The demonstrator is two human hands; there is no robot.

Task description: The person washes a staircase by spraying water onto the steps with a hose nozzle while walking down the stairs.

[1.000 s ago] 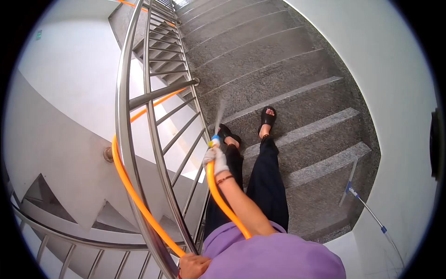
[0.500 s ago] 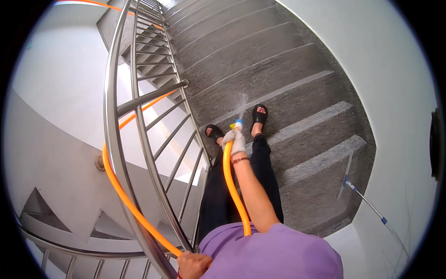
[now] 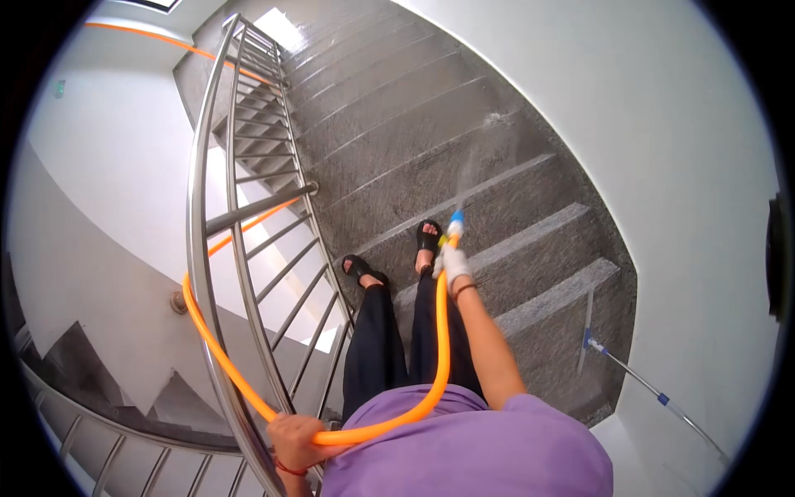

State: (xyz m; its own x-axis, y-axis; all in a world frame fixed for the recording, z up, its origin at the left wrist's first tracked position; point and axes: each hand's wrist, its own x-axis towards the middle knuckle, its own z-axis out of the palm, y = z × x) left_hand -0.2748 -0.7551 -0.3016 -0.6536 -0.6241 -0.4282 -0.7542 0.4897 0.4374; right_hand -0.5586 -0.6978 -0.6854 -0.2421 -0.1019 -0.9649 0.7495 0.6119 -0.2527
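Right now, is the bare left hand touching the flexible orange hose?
Touching: the head view shows the orange hose running through the closed left hand.

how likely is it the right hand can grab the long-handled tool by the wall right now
Probably not as things stand: the right hand is closed around the orange hose near its nozzle, so it looks occupied. Nothing visible blocks the way to the long-handled tool.

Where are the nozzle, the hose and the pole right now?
Nozzle (image 3: 456, 219), head view: on its blue tip.
Hose (image 3: 443, 331), head view: on an orange stretch partway along.
Pole (image 3: 662, 399), head view: on the blue collar partway along its shaft.
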